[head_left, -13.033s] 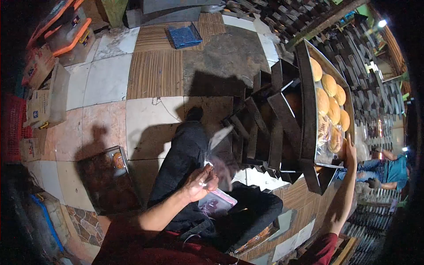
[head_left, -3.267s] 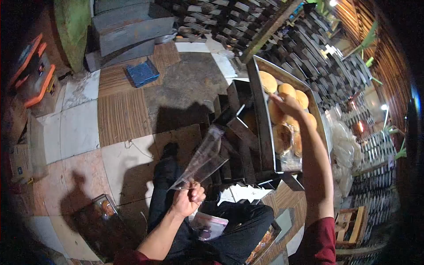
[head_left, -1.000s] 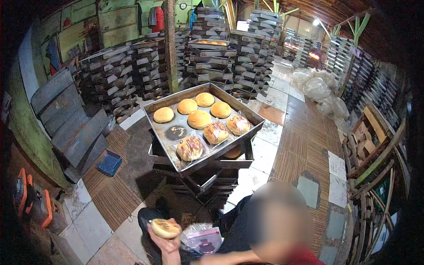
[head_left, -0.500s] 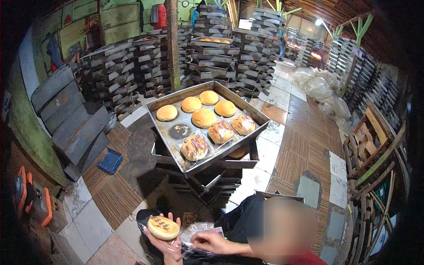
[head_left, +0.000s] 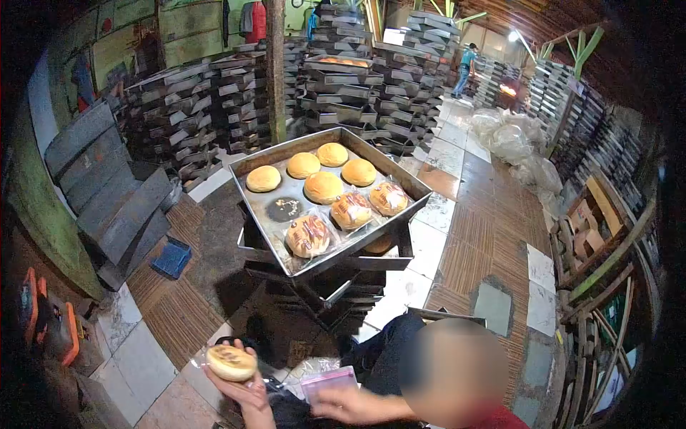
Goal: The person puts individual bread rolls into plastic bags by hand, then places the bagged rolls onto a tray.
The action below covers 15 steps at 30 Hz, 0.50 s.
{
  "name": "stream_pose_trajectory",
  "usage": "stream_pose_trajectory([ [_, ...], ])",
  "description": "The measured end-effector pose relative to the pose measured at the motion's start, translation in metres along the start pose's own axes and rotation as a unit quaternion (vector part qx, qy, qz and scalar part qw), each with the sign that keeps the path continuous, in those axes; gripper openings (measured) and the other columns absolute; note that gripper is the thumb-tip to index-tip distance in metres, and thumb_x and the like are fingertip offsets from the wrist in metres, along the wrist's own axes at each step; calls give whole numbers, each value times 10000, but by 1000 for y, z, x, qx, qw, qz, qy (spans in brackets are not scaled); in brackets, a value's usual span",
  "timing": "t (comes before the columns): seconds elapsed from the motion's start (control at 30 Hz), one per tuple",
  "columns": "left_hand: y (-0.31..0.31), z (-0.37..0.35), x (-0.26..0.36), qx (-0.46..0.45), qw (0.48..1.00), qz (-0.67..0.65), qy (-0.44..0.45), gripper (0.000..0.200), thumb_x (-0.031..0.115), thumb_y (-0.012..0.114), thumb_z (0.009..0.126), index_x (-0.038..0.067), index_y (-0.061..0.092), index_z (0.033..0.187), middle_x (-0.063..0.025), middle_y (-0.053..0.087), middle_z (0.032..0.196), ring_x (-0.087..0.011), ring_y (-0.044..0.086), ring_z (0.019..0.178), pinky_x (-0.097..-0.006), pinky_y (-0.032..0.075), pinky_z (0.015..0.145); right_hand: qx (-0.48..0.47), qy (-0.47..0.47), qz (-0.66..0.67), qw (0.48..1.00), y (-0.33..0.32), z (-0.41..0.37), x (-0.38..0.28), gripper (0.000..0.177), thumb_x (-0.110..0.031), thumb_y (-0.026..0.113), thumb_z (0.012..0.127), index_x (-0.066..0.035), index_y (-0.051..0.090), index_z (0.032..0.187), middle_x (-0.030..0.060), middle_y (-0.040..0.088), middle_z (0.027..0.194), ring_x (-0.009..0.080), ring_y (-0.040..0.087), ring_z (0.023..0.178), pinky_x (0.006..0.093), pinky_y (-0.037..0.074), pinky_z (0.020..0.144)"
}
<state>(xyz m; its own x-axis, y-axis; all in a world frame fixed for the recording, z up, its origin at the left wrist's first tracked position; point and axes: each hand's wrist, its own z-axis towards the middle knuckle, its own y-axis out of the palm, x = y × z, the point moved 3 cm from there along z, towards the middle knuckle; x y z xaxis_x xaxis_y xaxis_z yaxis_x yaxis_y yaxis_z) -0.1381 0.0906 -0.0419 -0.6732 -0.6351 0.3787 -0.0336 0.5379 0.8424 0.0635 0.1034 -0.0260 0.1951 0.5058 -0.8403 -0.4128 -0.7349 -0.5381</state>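
My left hand point(head_left: 251, 395) holds a round bun point(head_left: 232, 363) at the lower left, its flat side with dark marks facing up. Lower centre, my right hand point(head_left: 344, 405) is over a stack of clear plastic bags with a pink-purple edge point(head_left: 327, 383); its fingers are smeared by motion. Ahead of both hands stands a metal baking tray point(head_left: 250, 216). Several bare golden buns point(head_left: 324, 187) lie on it, along with three wrapped buns in printed clear bags point(head_left: 309, 237). A dark, crumbed spot shows between them.
More trays point(head_left: 325, 284) are stacked beneath the top one. Left of it are a blue plastic basket point(head_left: 171, 259) and dark metal pans point(head_left: 118, 193). Tall tray stacks point(head_left: 339, 93) line the back, with a person point(head_left: 464, 70) beyond. Clear plastic sacks point(head_left: 511, 139) lie at right.
My left hand has moved left with the bun. My right hand has shifted slightly lower, showing more of the bags' coloured edge. The person at the back now shows fully.
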Motion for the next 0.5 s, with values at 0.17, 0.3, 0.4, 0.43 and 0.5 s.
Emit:
stream_pose_trajectory([
  [0.17, 16, -43, -21, -243, 835, 350, 348, 595, 560, 473, 815, 226, 361, 1295, -63, 438, 1225, -256, 465, 1087, -440, 457, 831, 6, 118, 309, 944, 1, 29, 40, 236, -171, 592, 855, -25, 544, 1034, 23, 586, 890, 74, 518, 796, 234, 437, 723],
  [0.3, -27, -11, -17, -62, 992, 106, 28, 631, 563, 543, 773, 225, 361, 1273, -77, 408, 1234, -267, 500, 1028, -455, 463, 822, 52, -27, 5, 998, 5, 28, 18, 168, -144, 548, 866, -21, 498, 969, 126, 554, 787, 240, 583, 758, 307, 461, 668],
  [0.4, -33, -7, -21, 122, 987, 40, -93, 481, 544, 542, 771, 174, 500, 1076, -79, 517, 1033, -261, 547, 855, -397, 501, 699, 34, -84, -120, 989, 21, 23, 28, 176, -197, 450, 900, -30, 434, 953, 169, 519, 778, 337, 564, 717, 386, 460, 624],
  [0.43, -37, -2, -21, 119, 988, 41, -93, 481, 544, 542, 771, 174, 500, 1076, -79, 517, 1033, -261, 547, 855, -397, 501, 699, 20, -64, -152, 986, 23, 24, 29, 190, -217, 423, 908, -32, 419, 950, 174, 515, 784, 336, 562, 721, 403, 458, 630],
  [0.5, -59, 15, -27, 50, 986, -4, -161, 462, 566, 498, 793, 187, 492, 1058, -50, 538, 988, -263, 560, 849, -398, 496, 664, -120, 43, -76, 989, 36, 20, 29, 226, -232, 466, 899, -18, 450, 970, 192, 542, 873, 307, 560, 865, 397, 449, 748],
])
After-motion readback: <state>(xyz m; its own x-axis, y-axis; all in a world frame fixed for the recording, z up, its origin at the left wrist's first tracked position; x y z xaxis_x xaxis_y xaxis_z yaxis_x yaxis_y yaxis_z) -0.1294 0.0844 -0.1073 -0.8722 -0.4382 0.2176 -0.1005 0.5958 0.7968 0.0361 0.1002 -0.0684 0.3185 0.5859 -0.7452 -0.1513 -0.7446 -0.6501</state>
